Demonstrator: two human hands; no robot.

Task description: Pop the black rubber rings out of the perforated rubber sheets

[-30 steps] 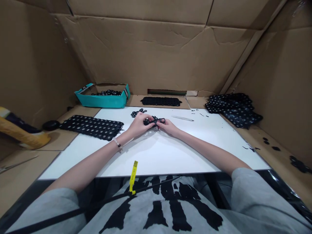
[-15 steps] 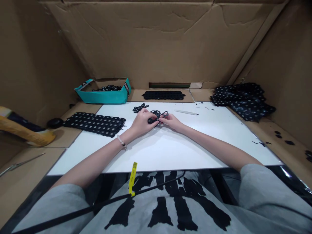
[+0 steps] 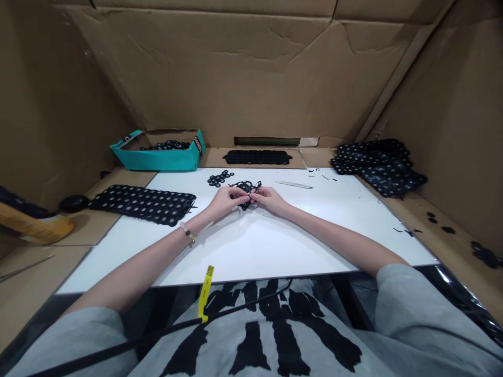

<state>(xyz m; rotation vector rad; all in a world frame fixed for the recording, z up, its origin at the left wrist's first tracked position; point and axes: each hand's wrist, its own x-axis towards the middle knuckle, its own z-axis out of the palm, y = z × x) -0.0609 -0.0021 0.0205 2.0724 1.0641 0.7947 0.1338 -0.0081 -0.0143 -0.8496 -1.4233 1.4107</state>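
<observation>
Left hand (image 3: pixel 225 201) and right hand (image 3: pixel 272 200) are pinching black openwork (image 3: pixel 247 187). Seemingly light, it is probably flexing, edges offering purchase.

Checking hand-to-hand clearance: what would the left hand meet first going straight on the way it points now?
Past the black piece at its fingertips, the left hand would probably meet the right hand first, fingertips to fingertips; whether they already touch is unclear.

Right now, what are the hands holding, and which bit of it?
The left hand and the right hand together pinch a small black loopy openwork piece, seemingly near its middle; the exact spot is hidden.
</observation>
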